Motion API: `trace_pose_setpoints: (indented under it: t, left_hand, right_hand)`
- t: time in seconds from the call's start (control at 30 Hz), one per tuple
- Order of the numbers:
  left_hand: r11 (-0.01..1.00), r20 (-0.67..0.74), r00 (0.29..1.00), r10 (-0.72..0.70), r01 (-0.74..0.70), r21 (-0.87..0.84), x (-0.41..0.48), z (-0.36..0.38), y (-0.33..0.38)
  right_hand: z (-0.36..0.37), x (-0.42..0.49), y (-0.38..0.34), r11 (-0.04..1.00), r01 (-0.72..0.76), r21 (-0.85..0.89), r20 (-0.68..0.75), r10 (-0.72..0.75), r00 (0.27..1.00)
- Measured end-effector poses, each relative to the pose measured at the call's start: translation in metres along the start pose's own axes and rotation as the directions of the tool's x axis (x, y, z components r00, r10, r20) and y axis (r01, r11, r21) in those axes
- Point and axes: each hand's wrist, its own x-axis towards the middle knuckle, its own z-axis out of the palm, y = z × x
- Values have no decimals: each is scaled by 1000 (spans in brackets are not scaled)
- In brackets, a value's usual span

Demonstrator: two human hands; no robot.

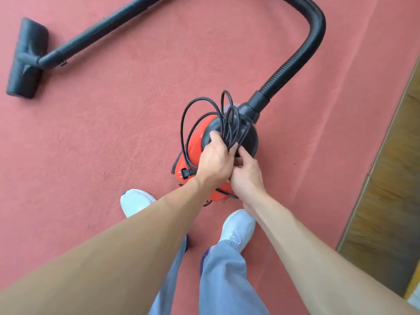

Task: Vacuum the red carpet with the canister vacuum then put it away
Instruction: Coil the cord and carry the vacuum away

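A red and black canister vacuum (195,144) stands on the red carpet (102,133) just in front of my feet. Its black power cord (227,119) lies in loose coils over the top, and the plug (185,173) hangs at the left side. My left hand (216,162) grips the bundled cord on top of the canister. My right hand (245,173) is beside it, fingers curled at the cord and the black handle. A ribbed black hose (313,35) arcs from the canister to the wand (106,30) and floor head (27,57), which lie on the carpet at the far left.
A wooden floor strip (391,183) with a metal edge borders the carpet on the right. My white shoes (136,201) and grey trousers stand directly behind the canister. Open carpet stretches to the left and ahead.
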Motion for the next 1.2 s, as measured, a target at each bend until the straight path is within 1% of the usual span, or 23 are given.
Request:
trace_pose_setpoints:
  t: [0.07,0.13,0.23,0.3,0.37,0.43,0.47,0.57,0.67,0.8,0.87,0.97,1.07,1.2]
  left_hand:
    - [997,72,995,-64,67,-40,4,-3,-2]
    - [990,129,986,-105,115,-75,6,-8,-4]
    - [991,73,990,-120,124,-56,8,-22,-8]
    - [993,27,994,-109,110,-31,7,-39,-12]
    - [995,-11,995,-97,97,23,6,-61,-18]
    - [988,-35,995,-97,100,116,2,-88,-22]
    - [982,-43,995,-92,98,161,-1,-102,-22]
    - [957,-78,995,-59,79,280,-5,-147,-19]
    - [925,-119,992,-31,74,373,-4,-201,-15]
    - [855,-74,995,62,-15,519,-10,-272,-23]
    - [812,-29,996,89,-55,581,-14,-301,-29]
    - [796,6,997,74,-63,603,-8,-336,-36]
    - [802,10,1000,30,-30,596,12,-364,-47]
    - [817,17,999,-32,16,576,43,-381,-62]
  right_hand:
    - [3,0,5,994,35,-105,-9,-36,999]
    - [-1,0,1,981,21,-193,3,-21,1000]
    - [-5,-1,-10,954,10,-301,56,8,998]
    - [-1,-4,-22,937,79,-341,61,-62,996]
    - [3,-4,-39,934,87,-346,-19,-99,995]
    - [6,-4,-66,953,60,-295,-121,-99,988]
    - [9,-5,-82,954,67,-291,-133,-110,985]
    - [24,-8,-130,916,156,-369,-65,-193,979]
    - [43,-14,-181,861,274,-428,-7,-307,952]
    - [78,-25,-246,753,414,-511,73,-442,894]
    - [101,-30,-274,706,471,-529,137,-477,868]
    - [138,-28,-303,632,533,-563,248,-486,838]
    - [177,-17,-321,522,597,-609,391,-457,799]
    - [218,17,-339,405,618,-674,491,-380,784]
